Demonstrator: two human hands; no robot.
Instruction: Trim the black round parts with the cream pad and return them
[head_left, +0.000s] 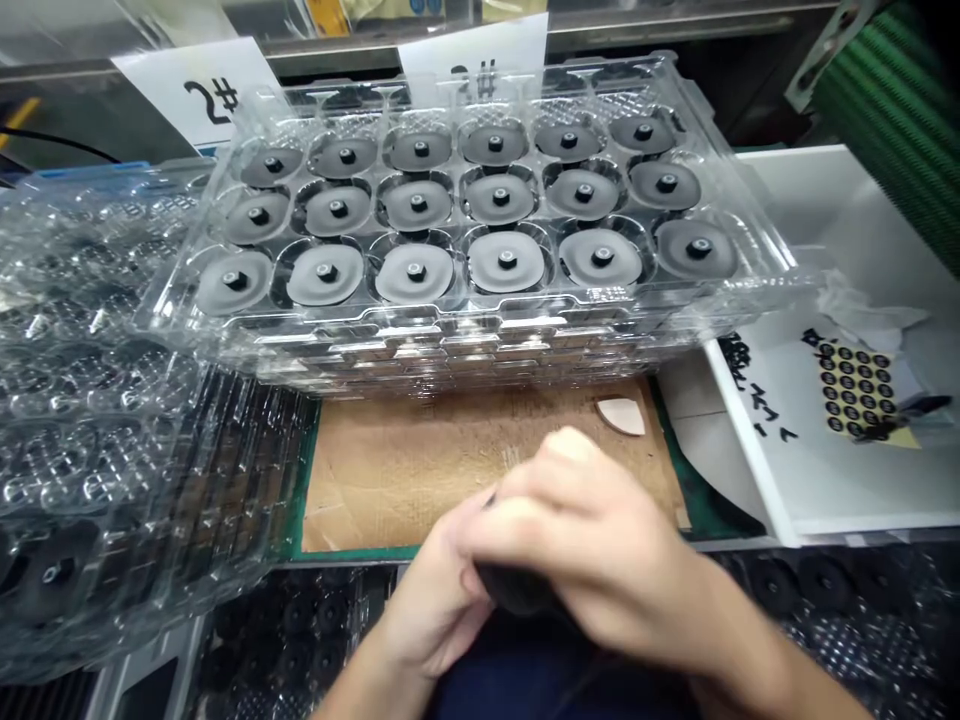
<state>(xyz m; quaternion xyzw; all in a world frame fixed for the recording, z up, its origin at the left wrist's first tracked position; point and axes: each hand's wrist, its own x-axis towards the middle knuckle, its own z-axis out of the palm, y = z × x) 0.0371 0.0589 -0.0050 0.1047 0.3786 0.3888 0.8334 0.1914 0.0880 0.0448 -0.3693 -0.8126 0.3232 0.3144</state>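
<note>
Both my hands meet low in the middle of the view. My right hand lies on top, fingers curled over a small black round part that is mostly hidden. My left hand cups the same part from below and the left. Beyond them a brown cardboard sheet covers a green mat. Behind that stands a stack of clear plastic trays; the top tray holds several grey discs with black centre hubs, one per pocket.
Empty clear trays are piled at the left. A white tray at the right holds a sheet of small black round stickers. Black parts in trays lie along the near edge. Paper labels stand at the back.
</note>
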